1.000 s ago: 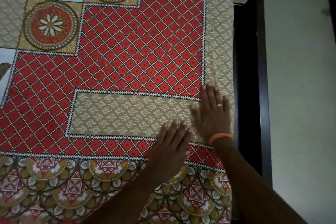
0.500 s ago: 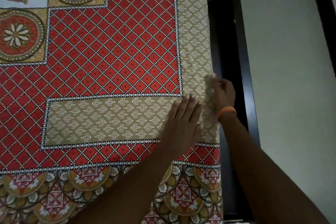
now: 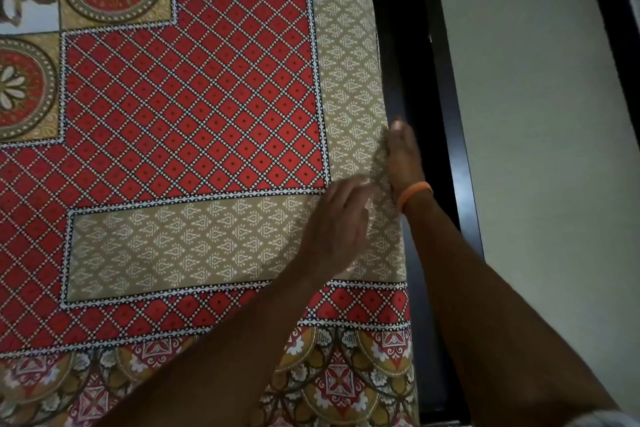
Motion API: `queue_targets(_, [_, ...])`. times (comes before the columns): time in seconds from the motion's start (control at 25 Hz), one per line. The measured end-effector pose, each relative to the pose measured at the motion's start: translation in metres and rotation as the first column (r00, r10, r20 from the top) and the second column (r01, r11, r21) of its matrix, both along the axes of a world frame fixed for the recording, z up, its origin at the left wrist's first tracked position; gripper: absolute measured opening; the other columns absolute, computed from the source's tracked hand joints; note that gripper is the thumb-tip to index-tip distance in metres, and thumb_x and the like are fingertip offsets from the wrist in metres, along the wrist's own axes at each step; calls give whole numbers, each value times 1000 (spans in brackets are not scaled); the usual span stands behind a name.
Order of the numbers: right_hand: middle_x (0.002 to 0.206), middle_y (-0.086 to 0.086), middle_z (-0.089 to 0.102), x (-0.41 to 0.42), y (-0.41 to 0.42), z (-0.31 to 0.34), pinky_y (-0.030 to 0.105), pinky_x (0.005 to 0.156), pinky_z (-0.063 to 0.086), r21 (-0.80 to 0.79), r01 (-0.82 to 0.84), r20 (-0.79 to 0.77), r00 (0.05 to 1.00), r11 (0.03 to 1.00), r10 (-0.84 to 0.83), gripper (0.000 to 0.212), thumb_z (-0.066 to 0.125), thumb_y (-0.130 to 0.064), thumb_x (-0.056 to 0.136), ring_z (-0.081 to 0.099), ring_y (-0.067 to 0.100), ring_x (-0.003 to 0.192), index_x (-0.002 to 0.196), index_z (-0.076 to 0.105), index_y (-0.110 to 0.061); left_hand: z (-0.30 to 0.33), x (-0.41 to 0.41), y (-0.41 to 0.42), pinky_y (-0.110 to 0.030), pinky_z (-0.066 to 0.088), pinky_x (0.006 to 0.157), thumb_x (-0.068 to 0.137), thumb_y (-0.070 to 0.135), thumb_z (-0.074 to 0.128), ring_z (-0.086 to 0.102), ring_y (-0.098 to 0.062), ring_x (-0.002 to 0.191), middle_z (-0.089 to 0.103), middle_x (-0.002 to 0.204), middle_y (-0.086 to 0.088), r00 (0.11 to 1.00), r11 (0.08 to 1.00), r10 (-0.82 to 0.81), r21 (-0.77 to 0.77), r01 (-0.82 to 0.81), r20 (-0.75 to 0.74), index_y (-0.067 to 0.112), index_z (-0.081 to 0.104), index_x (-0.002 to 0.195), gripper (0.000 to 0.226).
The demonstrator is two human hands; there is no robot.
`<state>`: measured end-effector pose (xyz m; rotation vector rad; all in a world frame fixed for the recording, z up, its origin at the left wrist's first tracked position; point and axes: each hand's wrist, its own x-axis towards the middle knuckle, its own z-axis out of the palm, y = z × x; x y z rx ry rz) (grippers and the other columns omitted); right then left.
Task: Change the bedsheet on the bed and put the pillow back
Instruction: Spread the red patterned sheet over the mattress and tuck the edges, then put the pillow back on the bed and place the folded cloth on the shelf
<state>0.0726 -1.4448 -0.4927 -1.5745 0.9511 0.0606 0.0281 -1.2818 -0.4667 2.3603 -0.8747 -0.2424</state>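
Both hands (image 3: pixel 341 222) (image 3: pixel 403 158) blur at the bedsheet (image 3: pixel 194 107) edge.

A single wide-angle head view looks steeply down from above the near right corner region of the bed, close over the patterned bedsheet (image 3: pixel 194 107), which fills the left and centre of the picture. It faces along the bed's right edge, so the dark bed frame (image 3: pixel 440 87) runs up the picture just right of the bedsheet, with pale floor (image 3: pixel 540 114) beyond it on the far right. Both forearms enter from the bottom edge, reaching forward to the bedsheet's right edge
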Motion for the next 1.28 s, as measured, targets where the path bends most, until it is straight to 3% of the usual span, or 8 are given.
queue_targets(0.08, [140,-1,54,-21,9,-3,34,110,37,201,-141,-32,988,969,151,69,27,-68,96,50,15,128,142,48,-20,-4,2,0,-45,26,117,102,26,38,28,-31,145,35,155,-17,986,968,123,204,-144,112,4,39,147,50])
queue_targets(0.2, [118,7,70,-93,15,-15,35,96,50,469,-42,-157,979,882,130,68,27,-68,96,66,23,109,127,62,-20,-11,-28,-3,-54,6,121,104,49,25,-5,-35,152,2,164,-18,997,916,24,397,-51,73,9,13,157,67])
queue_targets(0.28, [110,7,72,-146,29,-25,34,93,50,337,-108,-260,944,935,203,57,27,-56,102,66,23,106,124,62,-17,-7,-66,-10,-55,5,121,103,48,27,-9,-36,151,-2,164,-18,997,911,-74,408,59,22,11,13,157,67])
queue_targets(0.44, [134,7,55,-214,43,-28,12,92,41,138,-224,-454,851,965,262,31,37,-12,105,52,17,120,130,54,-6,1,-121,-15,-54,10,121,102,39,23,15,-36,150,38,155,-12,927,806,-367,471,360,-79,12,51,140,55])
queue_targets(0.56, [112,20,69,-253,32,-7,25,77,41,-41,-200,-557,818,979,144,25,51,-14,98,64,33,105,106,70,2,39,-137,-13,-46,38,107,103,28,34,55,-35,120,70,110,-13,878,808,-428,345,478,-212,6,72,101,44])
queue_targets(0.68, [95,27,68,-282,36,63,31,66,39,-133,-58,-431,903,989,-5,27,52,-14,96,63,35,89,91,69,5,112,-155,-4,-39,49,77,101,21,43,61,-32,87,68,87,-14,921,922,-279,192,336,-272,5,69,84,35])
queue_targets(0.92, [73,19,67,-367,83,247,31,60,41,-148,351,-132,919,924,-371,21,62,-14,87,57,26,67,72,69,-2,252,-234,30,-33,40,63,99,27,46,59,-25,78,63,80,-5,926,999,6,35,8,-378,15,60,79,27])
queue_targets(1.28, [82,6,71,-577,69,432,29,62,42,32,861,175,496,508,-851,12,59,-15,89,65,20,76,88,69,-8,417,-421,-27,-21,43,61,95,24,52,61,-10,75,70,84,3,786,954,-260,-277,118,-560,14,71,90,22])
